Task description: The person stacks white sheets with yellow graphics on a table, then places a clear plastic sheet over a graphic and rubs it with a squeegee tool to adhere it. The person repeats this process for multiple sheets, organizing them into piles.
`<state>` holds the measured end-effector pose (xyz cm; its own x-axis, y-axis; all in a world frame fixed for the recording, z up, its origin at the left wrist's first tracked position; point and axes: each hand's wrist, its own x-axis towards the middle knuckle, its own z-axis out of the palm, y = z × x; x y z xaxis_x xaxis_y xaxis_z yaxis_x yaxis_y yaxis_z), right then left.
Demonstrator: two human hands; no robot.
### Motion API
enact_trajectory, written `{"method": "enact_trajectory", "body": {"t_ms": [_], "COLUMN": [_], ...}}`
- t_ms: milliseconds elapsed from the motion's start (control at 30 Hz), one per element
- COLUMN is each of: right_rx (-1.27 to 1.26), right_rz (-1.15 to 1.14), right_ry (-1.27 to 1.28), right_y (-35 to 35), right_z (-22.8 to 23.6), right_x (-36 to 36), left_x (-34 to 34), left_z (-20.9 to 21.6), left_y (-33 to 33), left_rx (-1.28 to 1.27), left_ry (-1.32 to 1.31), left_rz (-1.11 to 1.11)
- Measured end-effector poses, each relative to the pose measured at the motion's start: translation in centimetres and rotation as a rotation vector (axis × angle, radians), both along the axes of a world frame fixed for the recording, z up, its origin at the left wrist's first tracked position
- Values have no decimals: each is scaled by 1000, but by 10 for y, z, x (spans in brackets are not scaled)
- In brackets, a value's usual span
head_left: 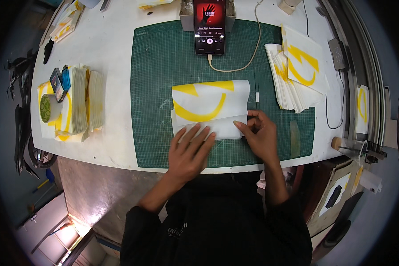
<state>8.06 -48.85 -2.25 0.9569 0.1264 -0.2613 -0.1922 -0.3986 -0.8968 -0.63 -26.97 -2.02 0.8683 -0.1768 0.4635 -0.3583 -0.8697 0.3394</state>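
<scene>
A white sheet with a bold yellow print (199, 101) lies on the green cutting mat (155, 62), folded over so that a plain white part shows along its near side. My left hand (190, 150) rests palm down on that near part, fingers spread. At the sheet's near right edge, my right hand (262, 133) pinches the edge between thumb and curled fingers. Whether the sheet is paper or thin plastic I cannot tell.
Stacks of folded printed sheets stand at the left (79, 102) and far right (292, 71). A round green-topped container (45, 108) sits on the left stack. Beyond the sheet, a phone (209, 26) leans on a box, its charging cable (241, 70) crossing the mat.
</scene>
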Motion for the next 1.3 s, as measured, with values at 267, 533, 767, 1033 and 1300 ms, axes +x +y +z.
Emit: {"method": "enact_trajectory", "body": {"t_ms": [267,533,767,1033,1300], "right_rx": [-342,-440,-500,-783,-820], "right_rz": [226,454,484,353,335], "right_ry": [-790,-837,-801,-795,-706], "right_y": [-11,-6,-12,-14,-10], "right_z": [7,-21,-23,-25,-20], "right_x": [-29,-45,-57,-86,-94], "left_x": [-1,-12,-29,-50,-53], "left_z": [-19,-23,-23,-18,-21], "left_y": [-6,-8,-8,12,12], "left_rx": [-30,-9,-16,48,36], "left_ry": [113,118,228,420,422], "left_rz": [-56,-35,-71,-37,-27]}}
